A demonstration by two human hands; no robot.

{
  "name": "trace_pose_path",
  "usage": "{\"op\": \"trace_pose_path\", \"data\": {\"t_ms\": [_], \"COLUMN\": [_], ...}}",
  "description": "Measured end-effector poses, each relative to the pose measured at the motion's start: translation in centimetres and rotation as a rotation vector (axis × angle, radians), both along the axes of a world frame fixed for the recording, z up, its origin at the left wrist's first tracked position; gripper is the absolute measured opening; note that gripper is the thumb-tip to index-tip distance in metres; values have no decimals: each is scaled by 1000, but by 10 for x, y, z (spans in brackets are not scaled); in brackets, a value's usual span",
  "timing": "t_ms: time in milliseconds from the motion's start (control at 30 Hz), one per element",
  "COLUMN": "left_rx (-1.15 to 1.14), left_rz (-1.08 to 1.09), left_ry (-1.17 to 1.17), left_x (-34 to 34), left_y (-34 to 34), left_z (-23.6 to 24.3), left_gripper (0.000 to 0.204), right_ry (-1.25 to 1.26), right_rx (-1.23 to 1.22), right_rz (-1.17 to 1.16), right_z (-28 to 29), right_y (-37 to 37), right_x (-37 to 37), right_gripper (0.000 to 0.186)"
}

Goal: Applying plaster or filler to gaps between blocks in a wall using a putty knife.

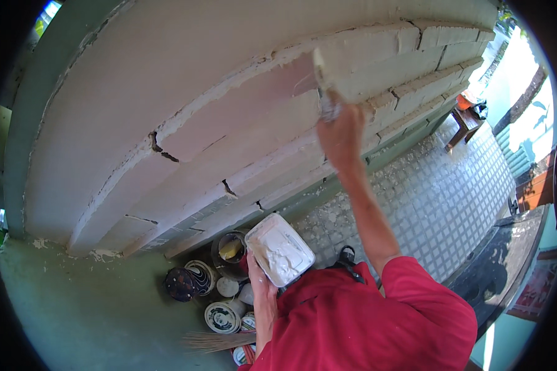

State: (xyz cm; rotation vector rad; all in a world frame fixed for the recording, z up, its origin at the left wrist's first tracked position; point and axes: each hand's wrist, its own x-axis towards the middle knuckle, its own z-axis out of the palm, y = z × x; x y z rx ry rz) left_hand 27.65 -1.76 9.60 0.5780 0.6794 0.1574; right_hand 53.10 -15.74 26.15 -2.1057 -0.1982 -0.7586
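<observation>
A stepped plaster wall (229,123) filled the view, with paint tins (210,290) on the floor below. The left hand (261,290) gripped a tray of white filler (280,248) low near the chest. The right hand (340,133), fingers closed on a putty knife (323,83), pressed its blade against the wall, long axis running up from the hand.

Putty knife (323,86): broad blade flat against wall, plaster-smeared. White rectangular tray (280,248): tilted, wet plaster inside, held low.
</observation>
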Motion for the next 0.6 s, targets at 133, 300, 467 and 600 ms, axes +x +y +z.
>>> {"op": "trace_pose_path", "data": {"t_ms": [133, 300, 467, 600], "left_rx": [18, 23, 31, -4], "left_rz": [-12, -66, -50, -1], "left_ry": [11, -10, -32, -21], "left_x": [-3, -1, 0, -13], "left_y": [7, 11, 7, 9], "left_z": [3, 3, 5, -2], "left_gripper": [50, 50, 50, 49], "right_ry": [-60, -1, -124, -118], "right_rx": [52, 35, 413, 163], "right_rz": [112, 209, 273, 48], "right_z": [-2, -13, -17, -11], "right_y": [38, 45, 14, 26], "right_x": [-26, -38, -14, -18], "right_gripper": [39, 39, 34, 31]}}
